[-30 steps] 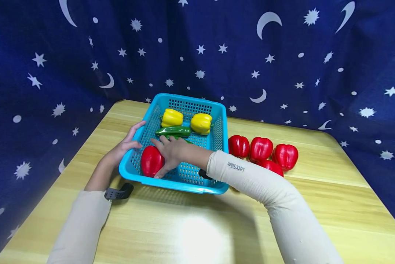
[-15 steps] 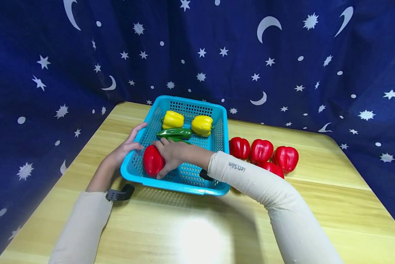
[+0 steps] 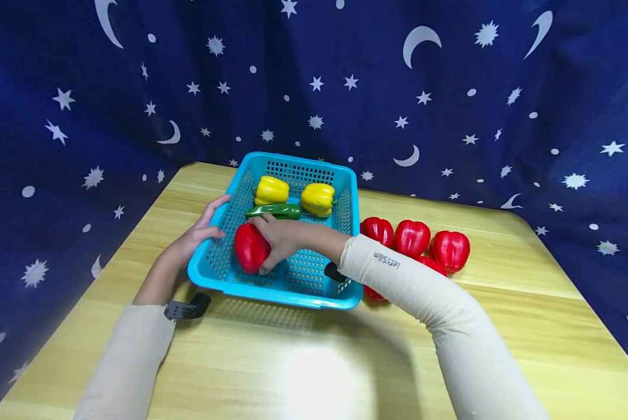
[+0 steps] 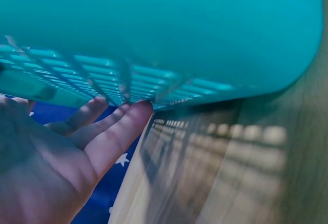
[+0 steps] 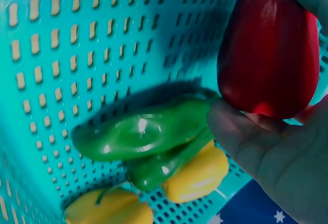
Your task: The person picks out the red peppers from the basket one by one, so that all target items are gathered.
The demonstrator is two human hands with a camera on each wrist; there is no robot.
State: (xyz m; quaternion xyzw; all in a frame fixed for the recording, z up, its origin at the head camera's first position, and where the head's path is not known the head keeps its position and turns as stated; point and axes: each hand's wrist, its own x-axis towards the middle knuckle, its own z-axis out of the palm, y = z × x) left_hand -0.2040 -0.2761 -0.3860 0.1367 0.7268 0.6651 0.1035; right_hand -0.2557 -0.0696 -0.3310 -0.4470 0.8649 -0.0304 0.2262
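In the head view my right hand [image 3: 280, 238] grips a red bell pepper [image 3: 251, 249] inside the blue basket [image 3: 287, 302], toward its left side. The right wrist view shows the bell pepper [image 5: 269, 49] held between thumb and fingers, above the basket floor. Close by lie two long green peppers [image 5: 143, 129] and two yellow bell peppers [image 5: 197, 175]. At the basket's left side, my left hand [image 3: 192, 238] has its fingers nearly straight against the outside. In the left wrist view those fingertips [image 4: 141, 110] touch the slotted wall under the rim.
Several red bell peppers [image 3: 412, 238] lie on the wooden table [image 3: 230, 367] to the right of the basket, some partly hidden by the right sleeve [image 3: 424, 291]. A dark blue curtain [image 3: 272, 99] with stars and moons hangs behind the table.
My right hand has raised the red bell pepper and shifted it a little right, away from the basket's near left corner. The left hand stays at the basket's side.
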